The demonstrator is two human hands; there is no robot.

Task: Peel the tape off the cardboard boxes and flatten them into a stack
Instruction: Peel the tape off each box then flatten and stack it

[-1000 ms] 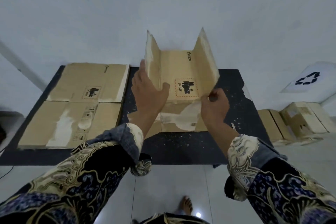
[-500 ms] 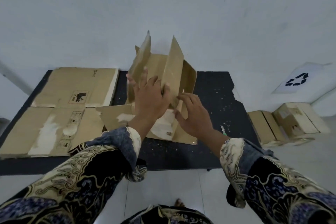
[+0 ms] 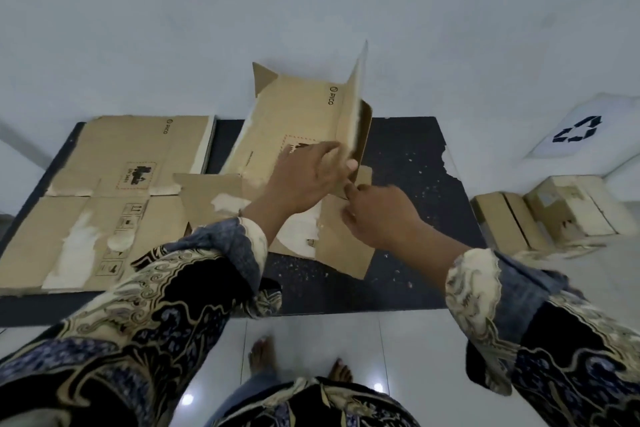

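A half-collapsed cardboard box [image 3: 298, 114] stands on the black table [image 3: 408, 163], its printed side tilted up and one flap [image 3: 356, 104] standing upright on the right. My left hand [image 3: 304, 173] lies on the printed side with fingers spread and its thumb on the upright flap's lower edge. My right hand [image 3: 377, 215] is just below it, index finger pointing at the flap's lower corner, the other fingers curled. A lower flap [image 3: 343, 250] with torn white patches lies flat under my hands. A flattened box [image 3: 104, 198] lies on the left of the table.
Two unopened cardboard boxes [image 3: 547, 215] sit on the white floor to the right of the table. A white bin with a recycling sign [image 3: 578, 128] is behind them. Paper scraps dot the table's right part. My bare feet [image 3: 263, 354] stand on the tiles below.
The box has turned and leaned over to the left, its printed side now facing up. My left hand moved onto that side; my right hand slid right and down to the flap's corner.
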